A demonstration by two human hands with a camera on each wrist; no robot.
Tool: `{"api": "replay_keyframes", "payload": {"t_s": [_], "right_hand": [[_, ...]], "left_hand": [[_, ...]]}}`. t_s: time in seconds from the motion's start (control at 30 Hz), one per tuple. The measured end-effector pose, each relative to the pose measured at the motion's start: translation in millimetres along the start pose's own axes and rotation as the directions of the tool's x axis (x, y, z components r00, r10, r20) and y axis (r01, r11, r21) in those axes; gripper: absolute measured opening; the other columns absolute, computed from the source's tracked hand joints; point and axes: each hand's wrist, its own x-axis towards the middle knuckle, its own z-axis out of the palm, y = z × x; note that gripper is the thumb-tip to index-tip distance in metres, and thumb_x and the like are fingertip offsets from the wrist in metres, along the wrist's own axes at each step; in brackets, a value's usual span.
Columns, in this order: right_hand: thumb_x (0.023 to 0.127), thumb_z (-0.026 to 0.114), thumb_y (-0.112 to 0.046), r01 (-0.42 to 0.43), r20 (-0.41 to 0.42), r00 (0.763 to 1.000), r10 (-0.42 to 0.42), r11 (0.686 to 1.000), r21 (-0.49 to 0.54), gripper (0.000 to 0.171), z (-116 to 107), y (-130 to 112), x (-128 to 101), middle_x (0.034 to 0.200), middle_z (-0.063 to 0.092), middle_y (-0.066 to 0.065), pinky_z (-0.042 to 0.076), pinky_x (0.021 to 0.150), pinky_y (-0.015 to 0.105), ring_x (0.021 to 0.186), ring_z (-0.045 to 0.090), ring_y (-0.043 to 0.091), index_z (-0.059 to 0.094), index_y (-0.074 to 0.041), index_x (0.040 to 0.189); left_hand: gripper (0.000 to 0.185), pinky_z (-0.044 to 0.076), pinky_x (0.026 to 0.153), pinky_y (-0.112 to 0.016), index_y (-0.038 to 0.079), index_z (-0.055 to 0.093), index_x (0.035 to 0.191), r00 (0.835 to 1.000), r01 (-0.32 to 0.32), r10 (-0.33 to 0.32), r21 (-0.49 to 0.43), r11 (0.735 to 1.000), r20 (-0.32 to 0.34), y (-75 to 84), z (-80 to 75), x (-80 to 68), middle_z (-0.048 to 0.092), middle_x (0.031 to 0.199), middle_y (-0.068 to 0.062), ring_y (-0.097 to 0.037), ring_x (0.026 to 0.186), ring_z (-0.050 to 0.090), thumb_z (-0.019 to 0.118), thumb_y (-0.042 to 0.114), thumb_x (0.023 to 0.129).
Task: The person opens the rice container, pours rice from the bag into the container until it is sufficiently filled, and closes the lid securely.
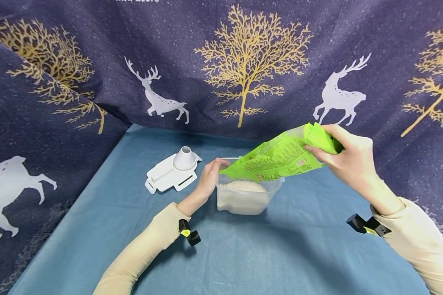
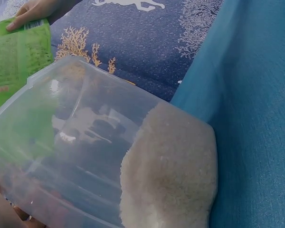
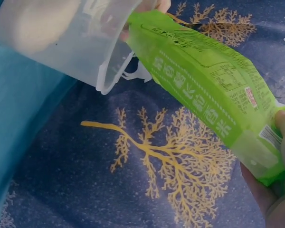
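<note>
My right hand [image 1: 348,153] grips the bottom end of a green printed rice bag [image 1: 277,159], holding it raised and slanting down to the left. The bag's narrow mouth end dips over a clear plastic container [image 1: 277,190], which stands upright on the table. White rice [image 2: 173,166] lies heaped in the container's lower part. At the left rim is my left hand [image 1: 208,178], its fingers curled over the edge beside the bag's mouth. Through the wall in the left wrist view, those fingers show only as a blur. The bag partly hides the container's opening.
A white lid [image 1: 171,174] with a cone-shaped spout [image 1: 185,157] lies left of the container. Blue cloth [image 1: 229,254] covers the table. Behind it hangs a dark curtain [image 1: 221,102] with deer and golden trees.
</note>
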Motion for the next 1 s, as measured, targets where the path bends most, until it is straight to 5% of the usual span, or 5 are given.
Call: {"api": "replay_keyframes", "payload": {"t_s": [0.23, 0.43, 0.67, 0.73, 1.0], "right_hand": [[0.081, 0.078, -0.027, -0.032, 0.050, 0.998, 0.034, 0.999, -0.036, 0.031, -1.9, 7.3, -7.4, 0.064, 0.056, 0.005, 0.028, 0.050, 0.015, 0.055, 0.033, -0.004, 0.069, -0.002, 0.097], [0.089, 0.069, -0.018, -0.185, 0.152, 0.969, 0.197, 0.979, -0.086, 0.020, -1.5, 22.2, -20.0, 0.060, 0.041, 0.000, 0.027, 0.046, 0.017, 0.050, 0.033, 0.000, 0.058, -0.002, 0.095], [0.088, 0.068, -0.005, -0.341, 0.377, 0.876, 0.301, 0.939, 0.044, 0.065, 4.8, 37.3, -42.5, 0.109, 0.062, 0.028, 0.045, 0.052, 0.010, 0.074, 0.070, 0.034, 0.030, -0.006, 0.141], [0.082, 0.072, 0.000, -0.326, 0.418, 0.868, 0.268, 0.943, 0.072, 0.077, 4.3, 40.3, -46.8, 0.123, 0.052, 0.029, 0.048, 0.055, 0.010, 0.085, 0.067, 0.043, 0.028, -0.009, 0.145], [0.063, 0.089, -0.012, -0.042, 0.396, 0.918, 0.014, 0.997, 0.062, 0.058, 2.5, 46.8, -50.3, 0.135, 0.042, 0.023, 0.040, 0.071, 0.015, 0.111, 0.048, 0.012, 0.068, -0.014, 0.117]], "left_hand": [[0.050, 0.042, 0.104, -0.046, -0.003, 0.065, 0.114, 1.000, 0.023, -0.023, 0.026, 0.999, -0.004, 0.4, 0.0, -0.1, 0.065, 0.121, -0.020, -0.033, 0.119, 0.057, 0.025, 0.026, 0.106], [0.052, 0.045, 0.098, -0.047, 0.000, 0.065, 0.113, 0.998, 0.056, -0.056, 0.007, 0.998, -0.018, 2.5, -1.7, -1.8, 0.067, 0.107, -0.022, -0.036, 0.108, 0.061, 0.025, 0.033, 0.106], [0.052, 0.044, 0.100, -0.047, -0.002, 0.065, 0.109, 0.997, 0.075, -0.075, -0.004, 0.997, -0.006, -0.1, -0.2, -2.4, 0.067, 0.108, -0.021, -0.034, 0.108, 0.061, 0.026, 0.032, 0.105], [0.051, 0.044, 0.101, -0.047, -0.002, 0.064, 0.109, 0.997, 0.083, -0.083, -0.012, 0.997, -0.007, 0.0, -0.3, -2.4, 0.066, 0.107, -0.022, -0.035, 0.108, 0.060, 0.026, 0.031, 0.105], [0.049, 0.044, 0.101, -0.046, -0.003, 0.064, 0.109, 0.997, 0.078, -0.078, -0.010, 0.997, -0.028, 1.5, -1.5, -1.4, 0.066, 0.108, -0.021, -0.037, 0.111, 0.059, 0.028, 0.029, 0.105]]}}
